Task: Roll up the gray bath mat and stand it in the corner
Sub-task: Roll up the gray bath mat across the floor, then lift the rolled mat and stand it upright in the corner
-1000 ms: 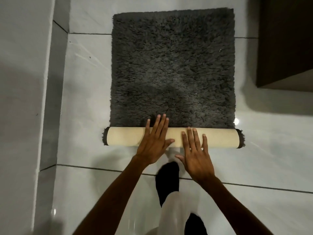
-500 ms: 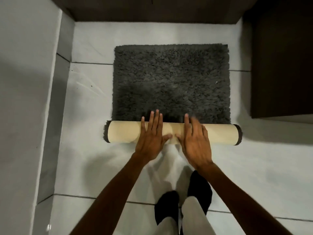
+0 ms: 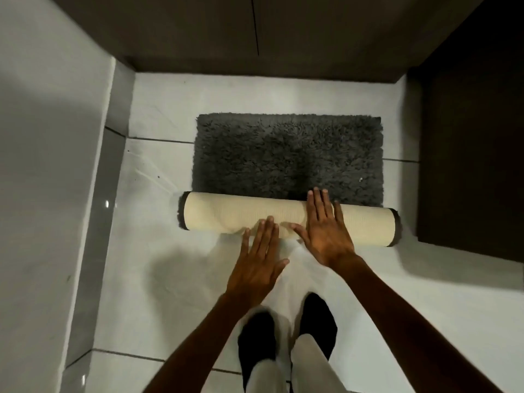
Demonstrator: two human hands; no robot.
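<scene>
Two bare hands are being held flat, fingers spread, at the near side of the gray bath mat (image 3: 287, 154), which is lying on the white tiled floor (image 3: 170, 279) and is partly rolled. The rolled part (image 3: 226, 214) is being shown as a cream-backed tube running left to right, with dark pile fringing each end, and the unrolled shaggy part is being left flat beyond it, toward a dark wall base. The right hand (image 3: 326, 231) is being pressed palm-down over the tube right of its middle, its fingertips reaching the gray pile at the far edge, nothing being clasped. The left hand (image 3: 259, 265) is being held open just nearer, only its fingertips touching the near side of the tube, its palm over the floor. Black-socked feet (image 3: 317, 321) and pale trouser legs are being seen below the hands. A gray wall (image 3: 42, 194) is being seen on the left, a dark cabinet (image 3: 470, 165) on the right.
</scene>
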